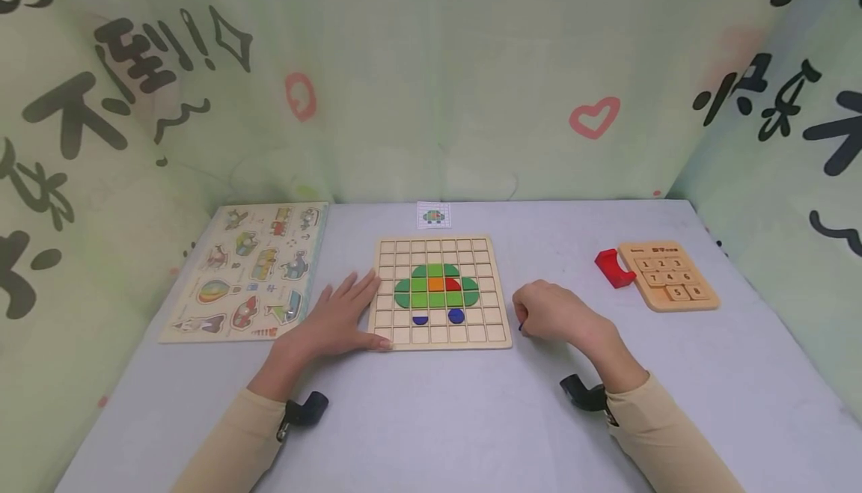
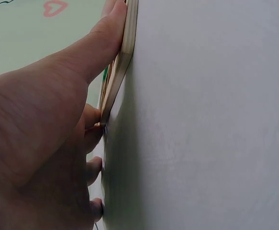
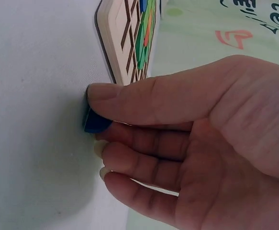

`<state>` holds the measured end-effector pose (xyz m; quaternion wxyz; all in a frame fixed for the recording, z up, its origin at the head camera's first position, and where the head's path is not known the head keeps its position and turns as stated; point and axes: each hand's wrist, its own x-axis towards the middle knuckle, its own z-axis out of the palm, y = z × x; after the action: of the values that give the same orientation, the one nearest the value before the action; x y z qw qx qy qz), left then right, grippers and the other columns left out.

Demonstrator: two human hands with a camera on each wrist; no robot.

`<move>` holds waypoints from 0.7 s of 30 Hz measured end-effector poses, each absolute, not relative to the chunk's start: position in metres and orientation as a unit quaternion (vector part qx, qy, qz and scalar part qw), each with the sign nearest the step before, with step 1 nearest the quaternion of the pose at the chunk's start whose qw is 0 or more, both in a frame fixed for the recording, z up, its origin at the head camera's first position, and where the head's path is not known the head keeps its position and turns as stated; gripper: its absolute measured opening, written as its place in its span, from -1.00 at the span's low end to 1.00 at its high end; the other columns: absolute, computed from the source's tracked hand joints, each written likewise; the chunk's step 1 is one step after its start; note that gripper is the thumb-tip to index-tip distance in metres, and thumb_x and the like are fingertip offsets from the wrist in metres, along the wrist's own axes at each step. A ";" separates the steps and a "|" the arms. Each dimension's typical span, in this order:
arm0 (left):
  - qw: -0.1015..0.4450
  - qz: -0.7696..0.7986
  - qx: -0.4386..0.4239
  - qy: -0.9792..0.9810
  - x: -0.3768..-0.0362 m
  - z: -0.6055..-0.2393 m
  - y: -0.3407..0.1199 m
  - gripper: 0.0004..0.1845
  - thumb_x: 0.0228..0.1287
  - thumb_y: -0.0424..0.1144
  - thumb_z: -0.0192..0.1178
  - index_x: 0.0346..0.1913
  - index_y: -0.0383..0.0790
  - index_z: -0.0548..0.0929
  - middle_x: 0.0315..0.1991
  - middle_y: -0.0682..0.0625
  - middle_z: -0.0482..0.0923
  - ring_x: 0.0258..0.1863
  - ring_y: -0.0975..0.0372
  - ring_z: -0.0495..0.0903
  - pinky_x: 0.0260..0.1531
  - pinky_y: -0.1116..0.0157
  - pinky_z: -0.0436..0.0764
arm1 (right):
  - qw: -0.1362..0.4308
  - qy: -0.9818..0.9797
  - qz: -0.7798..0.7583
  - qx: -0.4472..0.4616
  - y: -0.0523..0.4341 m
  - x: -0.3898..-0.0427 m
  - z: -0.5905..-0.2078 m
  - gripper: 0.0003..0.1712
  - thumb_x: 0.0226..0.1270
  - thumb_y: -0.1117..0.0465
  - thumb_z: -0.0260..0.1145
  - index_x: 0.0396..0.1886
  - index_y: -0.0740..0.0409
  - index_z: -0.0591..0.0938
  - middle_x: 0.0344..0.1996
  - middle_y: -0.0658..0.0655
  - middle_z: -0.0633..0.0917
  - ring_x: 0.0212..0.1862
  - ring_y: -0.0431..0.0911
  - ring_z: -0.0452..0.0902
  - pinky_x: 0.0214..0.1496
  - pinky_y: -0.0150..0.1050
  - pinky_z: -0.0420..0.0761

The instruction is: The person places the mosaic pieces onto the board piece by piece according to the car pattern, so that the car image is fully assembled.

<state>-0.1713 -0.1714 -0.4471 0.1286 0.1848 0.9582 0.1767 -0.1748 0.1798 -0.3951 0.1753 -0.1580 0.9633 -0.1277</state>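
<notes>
Beside the grid board [image 1: 441, 337], right hand [image 1: 554, 313] pinches a blue piece [image 3: 95, 123].

On the desk [image 1: 431, 418] the grid board [image 1: 441, 332] lies centre, a pattern card [image 1: 434, 215] behind it, the peg puzzle [image 1: 249, 272] left, the number puzzle [image 1: 669, 274] right (a curved block [image 1: 613, 267] just beside it).
</notes>
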 end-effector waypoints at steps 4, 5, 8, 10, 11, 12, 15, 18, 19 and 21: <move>0.127 0.176 0.186 0.958 -0.171 -0.448 -0.171 0.30 -0.07 0.49 0.31 0.61 -0.11 -0.04 0.64 -0.02 -0.13 0.63 -0.08 -0.23 0.51 -0.30 -0.16 | 0.172 0.958 -0.154 -0.172 0.179 -0.178 -0.394 -0.84 0.19 0.42 0.35 -0.51 0.12 0.63 -0.59 0.05 0.55 -0.44 -0.10 0.42 -0.42 -0.32 0.45; 0.126 0.177 0.187 0.958 -0.171 -0.448 -0.171 0.30 -0.07 0.49 0.31 0.61 -0.12 -0.03 0.64 -0.02 -0.13 0.63 -0.08 -0.23 0.51 -0.30 -0.16 | 0.167 0.956 -0.164 -0.178 0.177 -0.179 -0.394 -0.85 0.20 0.44 0.32 -0.49 0.13 0.64 -0.57 0.06 0.55 -0.43 -0.10 0.43 -0.41 -0.32 0.45; 0.125 0.179 0.186 0.958 -0.171 -0.447 -0.172 0.30 -0.07 0.48 0.31 0.61 -0.11 -0.03 0.64 -0.02 -0.13 0.63 -0.08 -0.23 0.50 -0.31 -0.16 | 0.150 0.949 -0.196 -0.198 0.169 -0.183 -0.392 -0.84 0.22 0.45 0.28 -0.44 0.12 0.66 -0.51 0.04 0.58 -0.36 -0.09 0.44 -0.35 -0.31 0.48; 0.124 0.180 0.185 0.958 -0.171 -0.447 -0.172 0.29 -0.07 0.48 0.32 0.60 -0.12 -0.02 0.64 -0.02 -0.12 0.63 -0.09 -0.22 0.50 -0.31 -0.16 | 0.141 0.942 -0.217 -0.215 0.160 -0.186 -0.391 -0.82 0.21 0.46 0.26 -0.43 0.11 0.67 -0.48 0.03 0.60 -0.33 -0.09 0.45 -0.31 -0.30 0.50; 0.124 0.181 0.185 0.958 -0.171 -0.447 -0.172 0.29 -0.07 0.48 0.32 0.60 -0.12 -0.02 0.64 -0.02 -0.13 0.63 -0.08 -0.22 0.50 -0.31 -0.16 | 0.137 0.938 -0.227 -0.223 0.155 -0.187 -0.391 -0.81 0.20 0.47 0.26 -0.43 0.11 0.67 -0.47 0.03 0.61 -0.33 -0.09 0.46 -0.30 -0.30 0.51; 0.125 0.181 0.184 0.958 -0.171 -0.447 -0.172 0.29 -0.07 0.48 0.31 0.60 -0.12 -0.03 0.64 -0.02 -0.13 0.63 -0.08 -0.22 0.50 -0.31 -0.16 | 0.134 0.935 -0.236 -0.231 0.149 -0.188 -0.391 -0.80 0.20 0.47 0.26 -0.42 0.10 0.68 -0.47 0.02 0.62 -0.32 -0.09 0.46 -0.29 -0.30 0.51; 0.126 0.179 0.184 0.958 -0.171 -0.447 -0.172 0.30 -0.07 0.48 0.31 0.60 -0.12 -0.03 0.64 -0.03 -0.14 0.63 -0.09 -0.23 0.51 -0.30 -0.15 | 0.126 0.924 -0.258 -0.253 0.131 -0.191 -0.394 -0.79 0.20 0.48 0.27 -0.41 0.10 0.70 -0.46 -0.01 0.65 -0.32 -0.11 0.47 -0.26 -0.30 0.54; 0.127 0.177 0.184 0.959 -0.171 -0.447 -0.172 0.30 -0.07 0.48 0.31 0.60 -0.12 -0.03 0.64 -0.03 -0.14 0.63 -0.09 -0.23 0.51 -0.30 -0.15 | 0.111 0.917 -0.270 -0.273 0.111 -0.193 -0.399 -0.80 0.21 0.48 0.30 -0.41 0.10 0.71 -0.45 -0.03 0.67 -0.35 -0.14 0.48 -0.26 -0.32 0.56; 0.127 0.177 0.184 0.958 -0.171 -0.447 -0.172 0.30 -0.07 0.48 0.31 0.61 -0.12 -0.03 0.64 -0.03 -0.14 0.63 -0.09 -0.23 0.51 -0.30 -0.15 | 0.106 0.915 -0.273 -0.278 0.104 -0.194 -0.401 -0.81 0.21 0.47 0.30 -0.40 0.11 0.72 -0.45 -0.03 0.68 -0.36 -0.15 0.49 -0.26 -0.32 0.57; 0.127 0.177 0.185 0.958 -0.171 -0.448 -0.172 0.30 -0.07 0.49 0.30 0.61 -0.11 -0.04 0.64 -0.02 -0.14 0.63 -0.09 -0.23 0.51 -0.30 -0.14 | 0.098 0.912 -0.275 -0.288 0.092 -0.195 -0.405 -0.80 0.21 0.48 0.29 -0.39 0.11 0.73 -0.45 -0.04 0.70 -0.37 -0.17 0.49 -0.27 -0.35 0.57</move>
<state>-0.1711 -0.1718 -0.4476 0.1266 0.1852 0.9583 0.1767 -0.1952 0.0921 -0.4045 0.0984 -0.2879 0.9121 -0.2748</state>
